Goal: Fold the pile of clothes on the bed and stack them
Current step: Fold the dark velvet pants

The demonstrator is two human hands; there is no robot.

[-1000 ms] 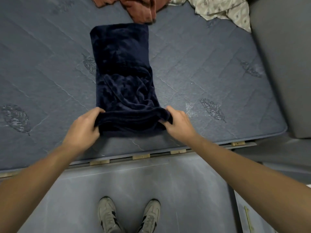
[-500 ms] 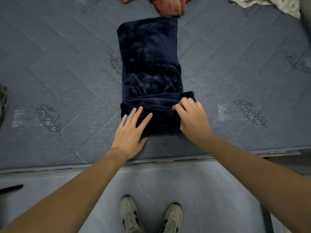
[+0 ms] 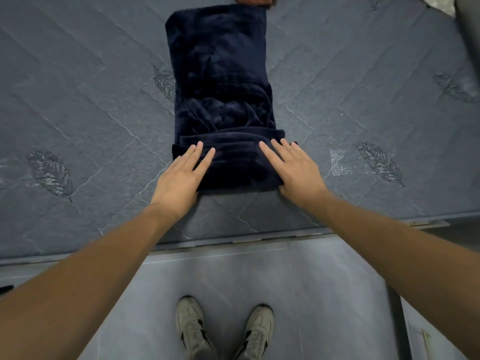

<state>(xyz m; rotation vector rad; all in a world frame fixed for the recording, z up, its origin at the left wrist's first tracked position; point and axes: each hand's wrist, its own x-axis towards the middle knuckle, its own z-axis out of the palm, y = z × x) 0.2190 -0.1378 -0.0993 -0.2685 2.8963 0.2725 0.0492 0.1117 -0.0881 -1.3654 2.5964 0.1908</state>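
head view looks straight down on a dark navy garment [image 3: 220, 94] lying as a long narrow strip on the grey quilted mattress [image 3: 78, 100], its long axis running from the near edge of the mattress away toward the far edge. the near end has been turned over into a thick band, and both hands lie on that band: the left hand [image 3: 181, 175] on its left corner, the right hand [image 3: 293, 170] on its right corner, each flat with fingers straight and spread, pressing and gripping nothing. neither hand is nearer; they sit level, one at each side.

the rest of the garment stretches directly ahead of the fingertips, so the next fold, as i judge it, runs forward along that axis, away from the person, with both hands working together. the middle of the strip is rumpled and may bunch if rolled over unsmoothed.

at the far edge a rust-red cloth [image 3: 253, 0] touches or nearly touches the strip's far end, and a pale patterned cloth [image 3: 439, 6] shows at the far right corner; these look still unfolded. no stack is in view.

no brand, label or readable writing shows anywhere; the mattress carries only stitched leaf motifs.
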